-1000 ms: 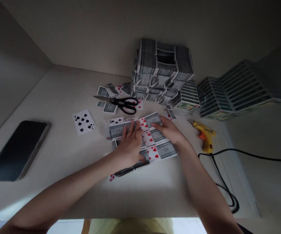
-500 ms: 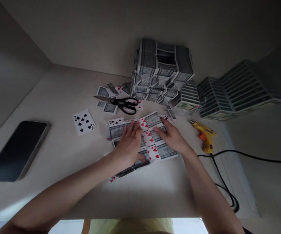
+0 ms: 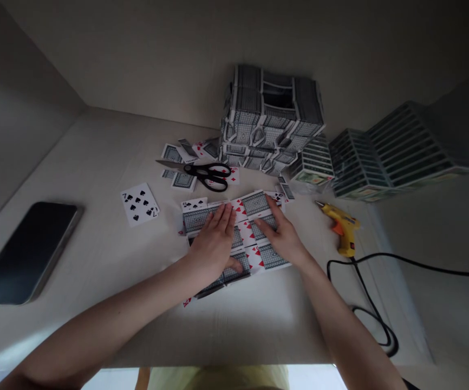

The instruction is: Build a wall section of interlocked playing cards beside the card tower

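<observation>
A flat panel of joined playing cards (image 3: 274,256) lies on the table in front of me, with patterned grey backs and a strip of red heart faces showing. My left hand (image 3: 214,238) lies flat across its left and middle part, fingers stretched out and thumb spread toward the near side. At the panel's right part, my right hand (image 3: 281,233) rests with thumb and forefinger apart, the thumb on a card back and the forefinger along the far right edge. Parts of the cards under both hands are hidden.
Black-handled scissors (image 3: 207,170) lie over loose cards behind the panel. A box-like card structure (image 3: 259,124) stands at the back, with banded card stacks (image 3: 360,162) to its right. A yellow glue gun (image 3: 342,227) with a black cable (image 3: 380,319) lies right; a seven of spades (image 3: 139,205) and a phone (image 3: 27,252) lie left.
The panel's right part has shifted slightly left toward the middle, narrowing the heart strip. My left fingers have straightened and come together; my right hand has moved slightly left. The cable has shifted.
</observation>
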Tool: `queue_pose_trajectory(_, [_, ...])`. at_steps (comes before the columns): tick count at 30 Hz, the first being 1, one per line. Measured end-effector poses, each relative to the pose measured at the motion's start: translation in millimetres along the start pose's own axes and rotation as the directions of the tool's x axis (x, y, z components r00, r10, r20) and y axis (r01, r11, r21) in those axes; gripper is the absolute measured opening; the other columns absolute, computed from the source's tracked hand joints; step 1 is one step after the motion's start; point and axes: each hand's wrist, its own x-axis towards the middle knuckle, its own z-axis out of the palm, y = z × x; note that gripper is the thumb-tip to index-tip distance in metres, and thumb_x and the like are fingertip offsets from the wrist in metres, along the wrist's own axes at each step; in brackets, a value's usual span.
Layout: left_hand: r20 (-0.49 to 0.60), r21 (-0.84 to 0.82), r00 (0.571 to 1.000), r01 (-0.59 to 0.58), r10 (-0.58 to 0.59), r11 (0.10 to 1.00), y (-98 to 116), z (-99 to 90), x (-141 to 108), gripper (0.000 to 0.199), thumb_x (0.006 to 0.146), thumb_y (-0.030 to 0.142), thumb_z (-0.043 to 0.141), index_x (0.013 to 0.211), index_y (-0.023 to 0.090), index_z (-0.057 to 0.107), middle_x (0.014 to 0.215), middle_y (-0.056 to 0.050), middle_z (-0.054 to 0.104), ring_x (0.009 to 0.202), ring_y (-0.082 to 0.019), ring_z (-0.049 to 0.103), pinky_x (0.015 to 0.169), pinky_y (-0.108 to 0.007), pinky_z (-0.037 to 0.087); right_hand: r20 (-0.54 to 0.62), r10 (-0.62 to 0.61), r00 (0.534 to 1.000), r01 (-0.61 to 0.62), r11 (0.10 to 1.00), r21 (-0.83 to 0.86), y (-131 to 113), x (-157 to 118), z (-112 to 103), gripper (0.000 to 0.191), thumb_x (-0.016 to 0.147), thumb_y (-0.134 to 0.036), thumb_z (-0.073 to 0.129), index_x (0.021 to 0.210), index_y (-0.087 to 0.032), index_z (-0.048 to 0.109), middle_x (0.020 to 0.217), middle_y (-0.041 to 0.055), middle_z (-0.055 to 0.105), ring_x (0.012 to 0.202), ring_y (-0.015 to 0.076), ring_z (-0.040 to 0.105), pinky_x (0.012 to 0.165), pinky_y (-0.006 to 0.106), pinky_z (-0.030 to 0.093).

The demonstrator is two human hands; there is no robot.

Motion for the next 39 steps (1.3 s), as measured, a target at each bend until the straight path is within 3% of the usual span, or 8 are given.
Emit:
queue_pose_trajectory(5, [-0.022, -0.008, 1.000, -0.021, 0.021, 1.000, -2.2, 0.9, -0.4, 0.109, 0.058, 0.056, 0.067, 0.139, 0.004, 0.016, 0.146, -0.025, 0.012, 0.137, -0.032, 0.006, 0.110, -0.046, 0.019, 0.013, 0.015, 1.000, -0.015, 1.000, -0.021, -5.4, -2.4, 4.9, 0.068, 0.083, -0.038, 0.048, 0.142, -0.021, 0.020, 0.137, 0.0049, 0.045, 0.128, 0.0210, 0.039, 0.104, 0.035, 0.034])
queue_pose_trajectory(10, [-0.030, 0.020, 1.000, 0.005, -0.004, 1.000, 3.0, -4.3, -2.5, 0.106, 0.057, 0.056, 0.069, 0.137, 0.003, 0.023, 0.145, -0.024, 0.015, 0.136, -0.032, 0.010, 0.110, -0.046, 0.020, 0.008, 0.006, 1.000, -0.006, 0.999, -0.045, -9.7, -3.3, 5.5, 0.069, 0.082, -0.036, 0.049, 0.142, -0.021, 0.019, 0.136, 0.0052, 0.045, 0.125, 0.0232, 0.043, 0.101, 0.038, 0.038])
queue_pose_trajectory(16, [-0.044, 0.157, 0.995, 0.090, -0.084, 0.983, 20.1, -8.0, -18.7, 0.085, 0.070, 0.047, 0.064, 0.133, -0.001, 0.034, 0.143, -0.025, 0.023, 0.134, -0.034, 0.020, 0.109, -0.045, 0.024, -0.023, -0.016, 1.000, 0.015, 0.997, -0.075, -14.2, -5.0, 2.4, 0.067, 0.081, -0.032, 0.051, 0.141, -0.024, 0.024, 0.138, 0.0032, 0.043, 0.123, 0.0254, 0.044, 0.099, 0.039, 0.040])
queue_pose_trajectory(21, [0.036, 0.196, 0.999, -0.005, -0.002, 0.981, 20.0, -6.6, -23.1, 0.086, 0.067, 0.045, 0.066, 0.133, 0.000, 0.034, 0.144, -0.024, 0.020, 0.134, -0.035, 0.018, 0.109, -0.044, 0.024, -0.045, 0.027, 0.999, -0.033, 0.988, -0.150, -21.3, -9.0, 1.0, 0.066, 0.081, -0.034, 0.049, 0.141, -0.028, 0.022, 0.137, 0.0035, 0.044, 0.117, 0.0300, 0.050, 0.094, 0.044, 0.043])
queue_pose_trajectory(28, [0.094, 0.199, 0.995, -0.052, 0.034, 0.979, 11.1, -8.1, -17.2, 0.088, 0.064, 0.041, 0.070, 0.134, 0.002, 0.034, 0.143, -0.023, 0.020, 0.134, -0.034, 0.018, 0.108, -0.042, 0.027, -0.008, 0.075, 0.997, -0.076, 0.979, -0.187, -28.3, -11.0, 7.1, 0.067, 0.084, -0.029, 0.042, 0.143, -0.018, 0.012, 0.123, 0.0119, 0.057, 0.109, 0.0292, 0.057, 0.091, 0.041, 0.044])
queue_pose_trajectory(39, [0.084, 0.168, 0.996, -0.052, 0.039, 0.984, 11.3, -8.2, -16.0, 0.087, 0.063, 0.037, 0.071, 0.133, -0.001, 0.034, 0.143, -0.026, 0.020, 0.134, -0.035, 0.018, 0.109, -0.044, 0.026, -0.026, 0.072, 0.997, -0.076, 0.978, -0.194, -30.9, -12.4, 22.3, 0.066, 0.084, -0.024, 0.039, 0.143, -0.014, 0.011, 0.116, 0.0125, 0.062, 0.101, 0.0257, 0.061, 0.082, 0.037, 0.049])
